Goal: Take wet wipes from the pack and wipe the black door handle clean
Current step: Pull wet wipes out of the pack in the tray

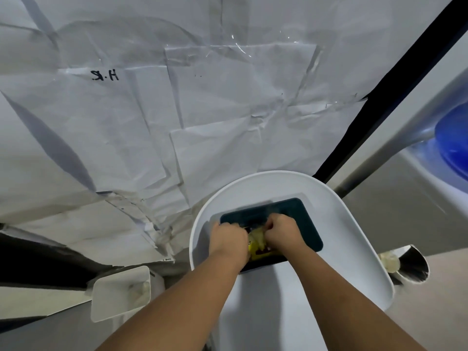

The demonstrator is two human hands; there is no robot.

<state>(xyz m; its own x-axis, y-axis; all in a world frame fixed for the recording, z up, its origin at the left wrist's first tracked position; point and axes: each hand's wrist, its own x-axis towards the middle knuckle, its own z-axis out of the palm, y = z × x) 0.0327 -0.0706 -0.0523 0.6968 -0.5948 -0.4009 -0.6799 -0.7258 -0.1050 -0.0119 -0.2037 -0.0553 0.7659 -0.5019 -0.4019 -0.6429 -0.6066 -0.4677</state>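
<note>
Your left hand [229, 239] and right hand [283, 233] both pinch the yellow wipes pack [258, 247] on the white tray [354, 249]. Uneven pulling may tear the wipe or drag out several; the grip detail is partly hidden.

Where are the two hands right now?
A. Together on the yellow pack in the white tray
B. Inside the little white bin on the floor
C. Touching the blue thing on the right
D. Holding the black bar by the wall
A. The left hand and the right hand meet over the yellow pack, which lies on a dark mat in the white tray, fingers curled at it.
</note>
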